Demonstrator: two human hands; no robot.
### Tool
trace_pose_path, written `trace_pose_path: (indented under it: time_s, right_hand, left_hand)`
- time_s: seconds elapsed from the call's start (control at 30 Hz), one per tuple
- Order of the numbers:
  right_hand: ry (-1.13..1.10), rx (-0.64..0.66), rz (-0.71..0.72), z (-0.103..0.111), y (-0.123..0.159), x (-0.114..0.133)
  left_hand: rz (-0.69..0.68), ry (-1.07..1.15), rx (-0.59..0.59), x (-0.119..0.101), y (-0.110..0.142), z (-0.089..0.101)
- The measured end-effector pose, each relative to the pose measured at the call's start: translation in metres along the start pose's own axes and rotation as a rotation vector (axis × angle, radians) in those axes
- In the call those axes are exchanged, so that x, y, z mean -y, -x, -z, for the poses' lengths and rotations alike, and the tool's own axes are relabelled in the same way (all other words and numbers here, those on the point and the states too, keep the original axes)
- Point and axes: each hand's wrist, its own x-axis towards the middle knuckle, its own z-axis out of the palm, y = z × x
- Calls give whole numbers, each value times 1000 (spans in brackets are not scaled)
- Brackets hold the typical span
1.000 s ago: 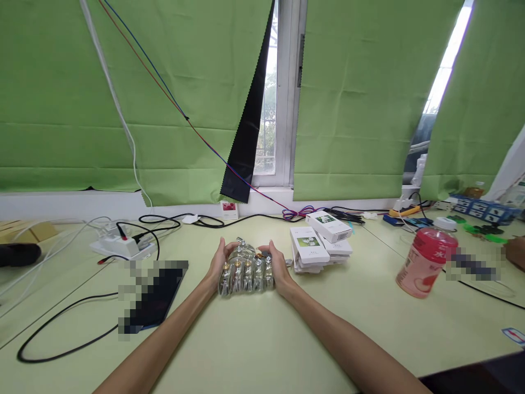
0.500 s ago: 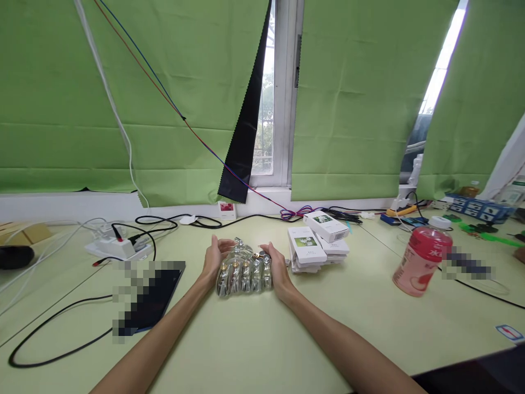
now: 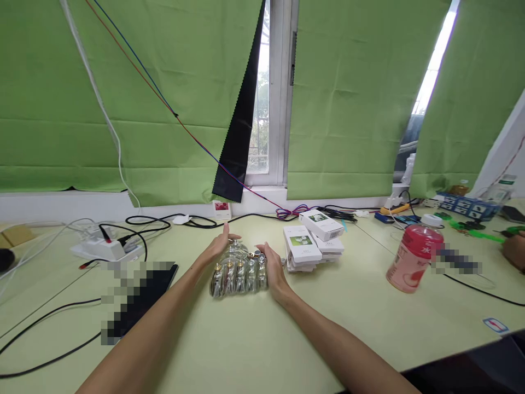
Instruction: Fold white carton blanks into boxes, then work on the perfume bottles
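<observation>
Several small clear glass bottles (image 3: pixel 240 278) with gold and silver metal necks stand close together on the table, with a front row in line and others behind it. At the group's back left is my left hand (image 3: pixel 218 246), thumb raised and fingers stretched out, partly hidden behind the bottles. My right hand (image 3: pixel 275 271) lies along the right side of the group, its fingers extended and seemingly touching the end bottles. Just right of that hand is a pile of white boxes (image 3: pixel 302 244) with pictures on them.
A pink-labelled drink bottle (image 3: pixel 415 257) stands at the right. To the left are a dark tablet-like device (image 3: pixel 151 298) and a white power strip (image 3: pixel 107 248) with cables. Black cables (image 3: pixel 192 220) run along the back edge. A blue organiser box (image 3: pixel 465 207) sits far right.
My left hand has shifted up and back along the bottles, its thumb now higher. The right hand stays beside them. The whole view has shifted slightly.
</observation>
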Motion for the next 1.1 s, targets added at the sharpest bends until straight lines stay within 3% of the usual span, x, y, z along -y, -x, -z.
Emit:
trace_pose_path:
  time_s: [0.3, 0.6, 0.87, 1.1]
  right_hand:
    - [28, 7, 10, 1, 4, 3]
    - [78, 4, 48, 5, 8, 4]
    - [120, 26, 52, 8, 15, 10]
    - [117, 17, 54, 7, 17, 12]
  left_hand:
    - [-124, -330, -67, 13, 5, 14]
    - [-176, -450, -80, 19, 28, 24]
    - [-135, -280, -221, 12, 61, 24]
    - [51, 104, -284, 8, 69, 15]
